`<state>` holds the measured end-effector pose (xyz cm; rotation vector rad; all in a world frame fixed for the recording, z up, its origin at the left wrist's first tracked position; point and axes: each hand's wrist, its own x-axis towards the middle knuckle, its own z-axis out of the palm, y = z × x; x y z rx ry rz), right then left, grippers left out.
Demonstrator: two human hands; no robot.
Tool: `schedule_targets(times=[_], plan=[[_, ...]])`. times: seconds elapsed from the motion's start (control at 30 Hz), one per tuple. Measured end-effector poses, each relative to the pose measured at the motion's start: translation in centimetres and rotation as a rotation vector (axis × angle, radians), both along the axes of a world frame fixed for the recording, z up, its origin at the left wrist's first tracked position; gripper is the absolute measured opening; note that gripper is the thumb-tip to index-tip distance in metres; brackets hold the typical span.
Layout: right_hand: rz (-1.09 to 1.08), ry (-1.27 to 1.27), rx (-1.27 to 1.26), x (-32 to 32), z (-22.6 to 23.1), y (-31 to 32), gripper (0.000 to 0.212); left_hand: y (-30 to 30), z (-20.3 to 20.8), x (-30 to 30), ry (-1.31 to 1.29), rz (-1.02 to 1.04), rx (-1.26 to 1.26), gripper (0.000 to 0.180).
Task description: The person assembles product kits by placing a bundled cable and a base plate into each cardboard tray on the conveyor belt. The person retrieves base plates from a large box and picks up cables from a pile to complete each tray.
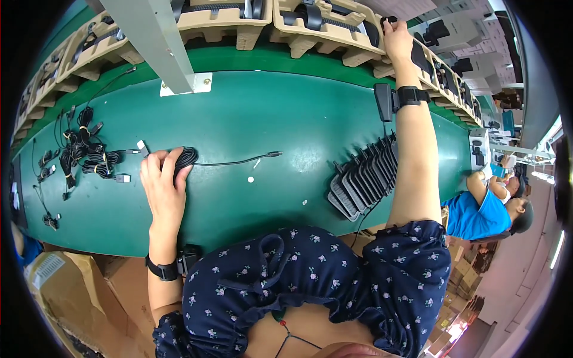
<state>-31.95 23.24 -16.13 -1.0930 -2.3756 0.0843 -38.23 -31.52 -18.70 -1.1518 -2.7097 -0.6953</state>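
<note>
My left hand (162, 179) is closed round a coiled black cable (187, 157) on the green table. One end of the cable stretches right to a small plug, and a pale connector (142, 148) shows beside my fingers. My right hand (398, 42) reaches far forward to the trays, its fingers pinched at a small black part (388, 19) whose kind I cannot make out. Beneath my right forearm stands a row of dark ribbed pieces (364, 179), packed side by side.
Bundled black cables (86, 146) lie at the left. Moulded cardboard trays (245, 30) holding black parts line the far edge. A grey post (152, 48) is bolted to the green table (250, 209). A person in blue (483, 212) sits at the right.
</note>
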Motion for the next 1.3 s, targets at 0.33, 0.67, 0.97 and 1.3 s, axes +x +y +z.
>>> schedule_targets(times=[0.33, 0.67, 0.97, 1.3], plan=[[0.219, -0.254, -0.045, 0.7, -0.2, 4.1, 0.030, -0.4, -0.8, -0.5, 0.041, 0.006, 0.008, 0.037], [0.254, -0.292, 0.099, 1.3, -1.8, 8.3, 0.024, -0.1, -1.6, -1.4, 0.055, -0.013, 0.058, 0.034], [0.194, -0.483, -0.235, 12.2, 7.6, -4.5, 0.023, -1.1, -3.0, -1.8, 0.048, -0.009, 0.070, 0.033], [0.117, -0.851, -0.783, 26.0, 1.9, -11.3, 0.094, -0.6, -2.6, -2.1, 0.055, -0.038, 0.064, 0.031]])
